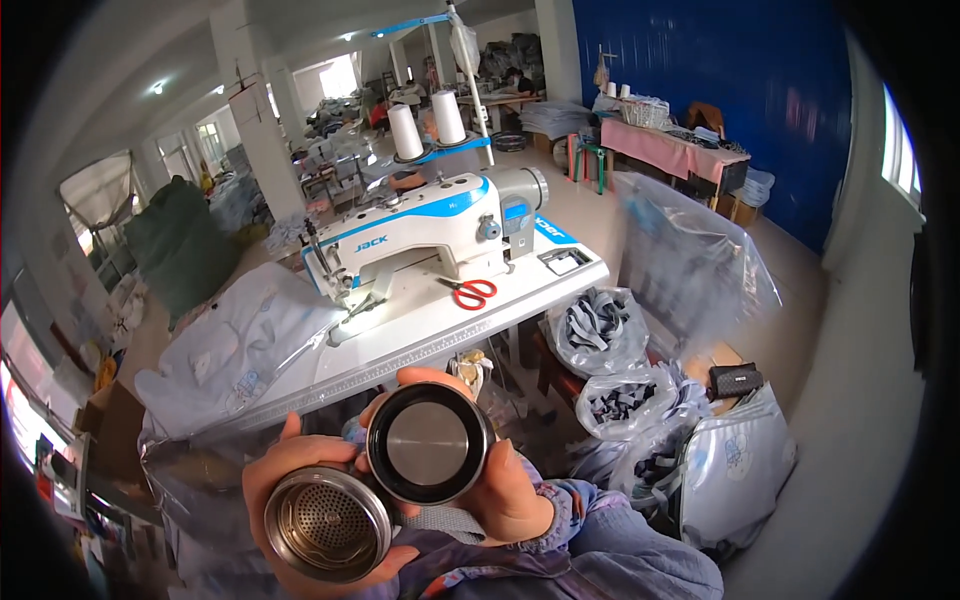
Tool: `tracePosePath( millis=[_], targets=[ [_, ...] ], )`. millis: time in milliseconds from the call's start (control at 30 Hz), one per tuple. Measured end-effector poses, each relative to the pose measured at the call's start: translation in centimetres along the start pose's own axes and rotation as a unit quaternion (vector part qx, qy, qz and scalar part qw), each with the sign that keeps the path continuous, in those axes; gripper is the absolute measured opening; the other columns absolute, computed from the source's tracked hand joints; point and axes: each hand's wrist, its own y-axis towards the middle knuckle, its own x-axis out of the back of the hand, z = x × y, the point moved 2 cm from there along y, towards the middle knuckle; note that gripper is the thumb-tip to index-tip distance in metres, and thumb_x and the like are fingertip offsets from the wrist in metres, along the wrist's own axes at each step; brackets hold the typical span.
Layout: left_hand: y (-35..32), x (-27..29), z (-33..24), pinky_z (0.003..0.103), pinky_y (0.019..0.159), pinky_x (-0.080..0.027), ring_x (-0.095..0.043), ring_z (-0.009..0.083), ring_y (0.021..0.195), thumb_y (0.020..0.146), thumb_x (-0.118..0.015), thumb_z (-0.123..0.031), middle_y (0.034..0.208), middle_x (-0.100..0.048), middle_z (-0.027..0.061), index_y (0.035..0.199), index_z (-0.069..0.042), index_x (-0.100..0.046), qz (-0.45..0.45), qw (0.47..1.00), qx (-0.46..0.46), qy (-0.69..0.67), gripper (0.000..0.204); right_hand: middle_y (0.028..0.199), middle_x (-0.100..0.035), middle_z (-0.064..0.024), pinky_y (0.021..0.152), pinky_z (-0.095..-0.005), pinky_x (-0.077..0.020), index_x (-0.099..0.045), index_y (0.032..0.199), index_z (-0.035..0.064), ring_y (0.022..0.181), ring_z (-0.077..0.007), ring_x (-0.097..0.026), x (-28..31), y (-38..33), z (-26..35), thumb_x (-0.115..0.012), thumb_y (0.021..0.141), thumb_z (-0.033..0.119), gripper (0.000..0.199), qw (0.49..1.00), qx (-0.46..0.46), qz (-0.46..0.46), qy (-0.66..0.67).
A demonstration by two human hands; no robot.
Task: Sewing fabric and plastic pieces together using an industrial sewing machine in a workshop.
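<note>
- The metal flask (328,523) is clasped by the left hand (306,455), whose digits are wrapped around its side; it is tilted so that its mouth is turned toward the camera.
- Inside the flask's mouth, a perforated strainer (333,519) can be seen.
- The round lid (427,443) is gripped at its edge by the right hand (517,503), with fingers placed at the top and the thumb at the right.
- The lid's black-ringed underside is shown; it is held just beside the flask, up and to the right, but whether they touch cannot be told.
- A grey strap (447,522) is seen below the lid, beside the right hand.
- Both hands are held in front of the white desk (535,285), where red-handled scissors (470,293) are laid.
</note>
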Motion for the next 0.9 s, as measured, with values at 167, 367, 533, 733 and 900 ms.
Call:
tracePosePath(
  millis=[167,367,533,733,900],
  targets=[
    [-0.25,-0.26,0.32,0.058,0.114,-0.026,-0.059,0.0185,0.1,0.048,-0.091,-0.048,0.11,-0.056,0.0065,0.117,-0.001,-0.051,0.001,1.0,0.0,0.011,0.093,0.14,-0.042,-0.0211,0.102,-0.0409,-0.044,-0.018,0.151,0.0049,0.122,-0.0303,-0.055,0.18,-0.06,0.17,-0.046,0.088,0.073,0.097,1.0,0.007,0.0,0.019],
    [-0.22,-0.3,0.2,0.058,0.113,-0.027,-0.059,0.0192,0.099,0.049,-0.09,-0.05,0.111,-0.056,0.0075,0.118,-0.001,-0.051,0.003,1.0,-0.011,0.027,0.093,0.141,-0.041,-0.0206,0.103,-0.0412,-0.0436,-0.018,0.152,0.0062,0.123,-0.0304,-0.054,0.39,-0.37,-0.02,-0.047,0.087,0.074,0.098,1.0,-0.01,-0.006,0.026],
    [-0.08,-0.3,0.14,0.058,0.112,-0.029,-0.059,0.0194,0.099,0.051,-0.09,-0.049,0.111,-0.056,0.0082,0.117,0.0,-0.051,0.003,1.0,-0.015,0.017,0.092,0.141,-0.042,-0.0203,0.098,-0.0394,-0.0475,-0.018,0.152,0.0074,0.121,-0.0309,-0.056,0.29,-0.31,0.11,-0.047,0.086,0.075,0.099,0.999,-0.014,-0.006,0.029],
    [-0.33,-0.13,0.09,0.057,0.113,-0.029,-0.059,0.0207,0.102,0.049,-0.091,-0.046,0.113,-0.055,0.0092,0.119,0.001,-0.052,0.011,1.0,-0.023,0.017,0.093,0.14,-0.043,-0.0209,0.096,-0.039,-0.0488,-0.019,0.152,0.0072,0.12,-0.0311,-0.057,0.19,-0.44,-0.01,-0.047,0.085,0.077,0.101,1.0,-0.019,-0.015,0.018],
    [-0.38,-0.14,-0.01,0.056,0.114,-0.03,-0.059,0.0224,0.107,0.049,-0.091,-0.044,0.115,-0.054,0.0101,0.12,0.001,-0.052,0.014,0.999,-0.026,0.026,0.092,0.139,-0.044,-0.0214,0.096,-0.0392,-0.0491,-0.019,0.151,0.0064,0.118,-0.031,-0.057,0.19,-0.35,-0.06,-0.047,0.084,0.078,0.102,1.0,-0.016,-0.018,0.0]
  ],
)
